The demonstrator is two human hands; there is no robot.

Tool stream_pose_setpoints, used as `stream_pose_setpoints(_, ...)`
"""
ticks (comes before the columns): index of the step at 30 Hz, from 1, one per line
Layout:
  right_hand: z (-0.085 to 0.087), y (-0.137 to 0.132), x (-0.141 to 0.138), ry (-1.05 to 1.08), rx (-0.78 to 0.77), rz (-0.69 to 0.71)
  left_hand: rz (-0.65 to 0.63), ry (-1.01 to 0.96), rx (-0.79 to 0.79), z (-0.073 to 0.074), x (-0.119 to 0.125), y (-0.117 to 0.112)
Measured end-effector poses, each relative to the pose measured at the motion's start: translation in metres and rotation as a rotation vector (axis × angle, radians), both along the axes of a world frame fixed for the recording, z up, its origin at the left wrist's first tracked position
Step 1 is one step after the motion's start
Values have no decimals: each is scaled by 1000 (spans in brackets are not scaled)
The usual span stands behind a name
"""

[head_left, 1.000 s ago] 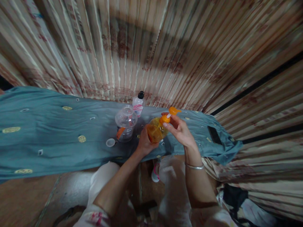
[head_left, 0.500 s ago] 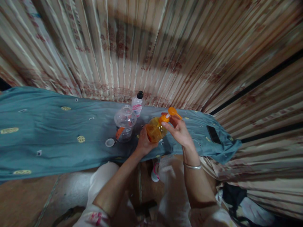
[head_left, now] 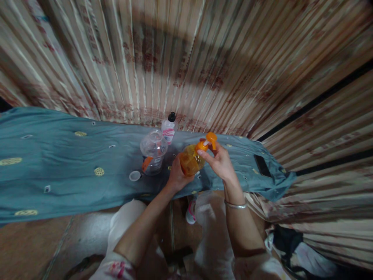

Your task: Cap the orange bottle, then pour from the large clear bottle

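Observation:
A clear bottle of amber liquid [head_left: 190, 161] is tilted to the right over the cloth. Wrapped round its lower left side is my left hand [head_left: 178, 175]. At its neck sits an orange pump head [head_left: 201, 146] with a rounded nozzle top and a white stem. My right hand [head_left: 219, 159] is closed on the orange collar, thumb in front and fingers behind, partly hidden. Left of the bottle stands a large clear plastic jar [head_left: 154, 149] with an orange label and an open mouth. A white round cap [head_left: 135, 176] lies beside that jar.
Behind the jar stands a clear bottle with a black top [head_left: 169, 128]. A black phone [head_left: 262, 165] lies to the right on the blue-green cloth [head_left: 70, 167]. Pleated curtains [head_left: 163, 58] hang close behind and at the right.
The orange pump head has turned, its spout swinging from pointing right to pointing down toward me. Both hands keep their places on the bottle and collar.

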State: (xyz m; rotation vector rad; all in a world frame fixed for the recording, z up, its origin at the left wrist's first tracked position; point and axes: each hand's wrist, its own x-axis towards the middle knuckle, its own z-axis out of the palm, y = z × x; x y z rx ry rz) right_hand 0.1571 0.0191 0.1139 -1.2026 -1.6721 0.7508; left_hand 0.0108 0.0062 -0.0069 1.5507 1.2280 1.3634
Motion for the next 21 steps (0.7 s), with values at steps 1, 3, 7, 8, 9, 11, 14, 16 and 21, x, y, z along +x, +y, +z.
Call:
stream_pose_setpoints(1,0,0,-1,-28,9,-33,-8,-8,1,0,0,0)
stream_pose_setpoints(3,2,-1,-1,-54,11,-47,-8,-18,6,-1,0,0)
stream_pose_setpoints(7,4,-2,0,11,-9,74,24,9,9,-2,1,0)
stream_pose_setpoints(8,4,-2,0,24,-8,95,29,15,12,-2,1,0)
stream_pose_setpoints(9,3,-2,0,25,-5,98,29,19,16,-2,1,0)
stream_pose_setpoints(11,2,-2,-1,-10,7,43,23,20,25,-2,1,0)
stream_pose_setpoints(14,1,-3,-2,-84,26,-100,6,21,24,-2,1,1)
stream_pose_setpoints(16,2,-3,-3,-104,28,-117,13,26,13,-3,0,1)
stream_pose_setpoints(21,1,-2,0,12,10,78,17,32,5,-2,0,-1)
